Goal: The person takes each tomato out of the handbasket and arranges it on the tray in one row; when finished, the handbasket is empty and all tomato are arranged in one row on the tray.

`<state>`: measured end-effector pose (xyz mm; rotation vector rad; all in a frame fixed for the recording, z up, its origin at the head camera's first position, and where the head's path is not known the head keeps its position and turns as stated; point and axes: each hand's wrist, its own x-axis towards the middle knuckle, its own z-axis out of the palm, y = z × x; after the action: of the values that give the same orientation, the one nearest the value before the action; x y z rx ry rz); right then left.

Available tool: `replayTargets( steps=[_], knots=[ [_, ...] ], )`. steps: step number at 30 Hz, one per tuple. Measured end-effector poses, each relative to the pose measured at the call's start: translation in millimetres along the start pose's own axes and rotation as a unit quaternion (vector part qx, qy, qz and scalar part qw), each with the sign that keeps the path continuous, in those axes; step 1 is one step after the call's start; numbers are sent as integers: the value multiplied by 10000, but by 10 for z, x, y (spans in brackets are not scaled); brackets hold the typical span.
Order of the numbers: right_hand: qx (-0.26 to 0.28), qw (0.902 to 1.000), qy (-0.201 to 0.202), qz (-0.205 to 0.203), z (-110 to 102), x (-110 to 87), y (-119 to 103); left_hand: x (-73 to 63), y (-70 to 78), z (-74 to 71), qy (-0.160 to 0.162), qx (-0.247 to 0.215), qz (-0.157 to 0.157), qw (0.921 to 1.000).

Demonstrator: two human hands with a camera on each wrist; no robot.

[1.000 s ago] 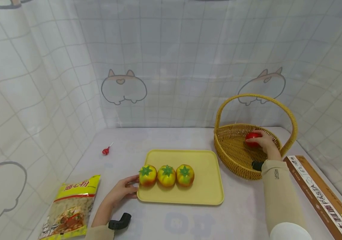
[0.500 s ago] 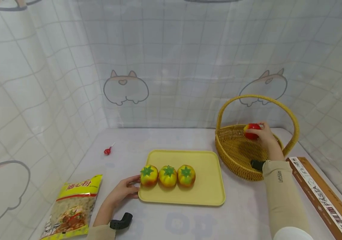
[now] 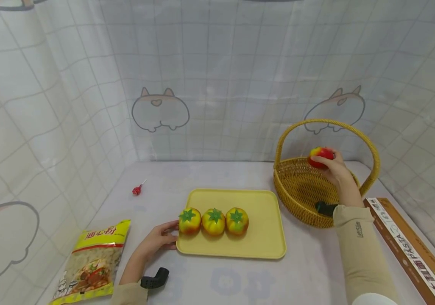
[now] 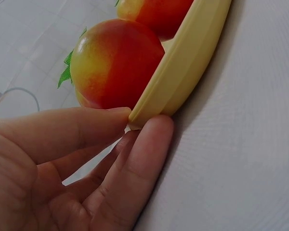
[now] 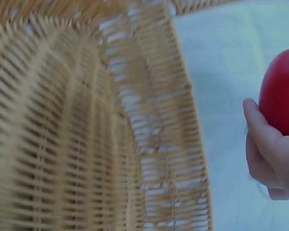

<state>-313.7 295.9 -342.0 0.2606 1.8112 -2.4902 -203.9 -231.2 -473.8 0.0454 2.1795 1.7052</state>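
Observation:
My right hand (image 3: 337, 168) holds a round, smooth red-and-yellow fruit (image 3: 317, 162) raised over the back of the wicker basket (image 3: 294, 207), below its arched handle. In the right wrist view the fruit (image 5: 285, 91) shows plain red at the right edge, beyond the basket's woven rim (image 5: 176, 120). At the left, my left hand (image 3: 156, 240) pinches the edge of a yellow tray (image 3: 265, 224) between thumb and fingers. Three tomato-like fruits (image 3: 214, 222), yellow-red with green leafy tops, sit in a row on that tray. The nearest fruit (image 4: 118, 65) is right beside my left fingertips.
A bag of pasta (image 3: 91, 262) lies at the front left, and a small red lollipop (image 3: 137, 190) behind it. Along the right edge stretches a long brown pasta box (image 3: 412, 250). A grid-patterned curtain (image 3: 217, 84) closes off the back and sides.
My right hand has lifted the red-and-yellow fruit from inside the basket up to above its back rim, and the fruit has turned to show more yellow. The left hand stays at the tray.

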Motion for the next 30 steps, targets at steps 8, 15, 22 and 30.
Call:
replayTargets(
  steps=[8,15,22,30],
  knots=[
    [596,9965,-573,-155,160,-164,-16,32,-7,-5,-18,13,49,10000],
    [-56,9939,-1072,-266,336,-366,69,61,-14,-7,-106,-4,91,9999],
    [-581,9828,-1648,-598,471,-511,265,63,-3,-8,-151,40,139,9998],
    [-1093,9694,-2108,-616,590,-581,502,64,-11,-8,-35,30,13,10000]
  ],
)
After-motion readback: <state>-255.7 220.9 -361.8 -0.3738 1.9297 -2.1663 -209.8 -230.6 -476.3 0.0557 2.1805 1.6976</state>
